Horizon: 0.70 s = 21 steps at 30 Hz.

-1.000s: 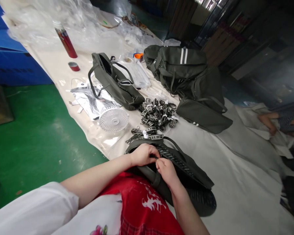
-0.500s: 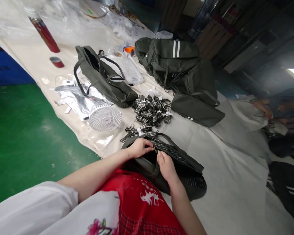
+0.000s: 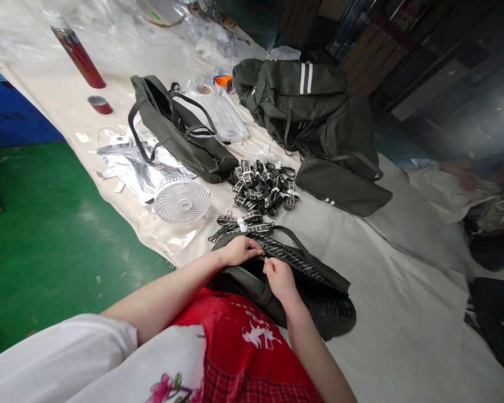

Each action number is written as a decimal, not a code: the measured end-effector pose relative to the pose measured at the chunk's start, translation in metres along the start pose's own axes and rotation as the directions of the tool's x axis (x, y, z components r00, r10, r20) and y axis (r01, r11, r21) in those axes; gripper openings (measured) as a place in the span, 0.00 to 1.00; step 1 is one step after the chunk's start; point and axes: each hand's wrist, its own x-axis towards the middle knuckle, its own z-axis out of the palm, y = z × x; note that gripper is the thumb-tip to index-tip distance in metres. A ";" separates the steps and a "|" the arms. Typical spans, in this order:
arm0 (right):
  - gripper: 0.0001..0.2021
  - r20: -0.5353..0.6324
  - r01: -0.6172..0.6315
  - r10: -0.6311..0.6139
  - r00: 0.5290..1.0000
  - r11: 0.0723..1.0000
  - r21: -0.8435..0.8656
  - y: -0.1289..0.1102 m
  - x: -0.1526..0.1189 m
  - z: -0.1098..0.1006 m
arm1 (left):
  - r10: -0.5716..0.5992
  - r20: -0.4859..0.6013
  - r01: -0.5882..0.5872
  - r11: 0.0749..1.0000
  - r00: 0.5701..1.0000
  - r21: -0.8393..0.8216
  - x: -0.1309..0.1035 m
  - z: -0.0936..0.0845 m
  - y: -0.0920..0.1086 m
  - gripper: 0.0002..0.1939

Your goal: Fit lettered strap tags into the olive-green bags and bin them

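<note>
Left hand (image 3: 238, 251) fingers (image 3: 254, 250) pinched narrow on the near end of the printed strap (image 3: 292, 258). Right hand (image 3: 279, 278) fingers curled shut on the rim of the dark green bag (image 3: 319, 296) just below the same spot, fingertips of both hands nearly touching. Bag sits right at the person's body on the table (image 3: 403, 336) edge, mouth toward them.

Key relation: strap's long axis runs from the pinch point away and to the right along the bag top. Both hands are at its near end; left is on the strap itself, right a touch nearer the body.

Outward: a loose strap bundle (image 3: 241, 223) just past the left hand, then a pile of rolled straps (image 3: 264, 187), a white fan (image 3: 181, 200), more green bags (image 3: 302, 106) farther back.

Versus the earlier frame: right hand has slid slightly left toward the left hand, closing the gap; left grip and bag unchanged. View shifted a little.
</note>
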 end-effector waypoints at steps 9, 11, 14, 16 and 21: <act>0.16 -0.030 -0.001 0.000 1.000 1.000 -0.017 0.005 0.007 0.007 | -0.024 0.009 0.023 1.000 1.000 0.017 -0.001 0.000 0.003 0.17; 0.16 -0.033 -0.001 0.000 0.999 1.000 -0.018 0.006 0.009 0.009 | -0.022 0.006 0.022 0.999 1.000 0.027 -0.001 0.000 0.003 0.16; 0.16 -0.027 0.002 -0.002 1.000 1.000 -0.017 0.006 0.009 0.010 | -0.016 0.014 0.016 0.999 1.000 0.039 -0.001 0.000 0.002 0.15; 0.16 -0.023 0.005 -0.005 1.000 1.000 -0.016 0.006 0.009 0.010 | -0.004 0.022 0.003 0.998 1.000 0.068 -0.001 0.000 0.002 0.15; 0.17 -0.014 0.031 -0.030 0.999 0.999 0.011 0.006 0.008 0.015 | 0.160 0.012 -0.160 0.972 0.987 0.174 -0.010 0.002 0.006 0.10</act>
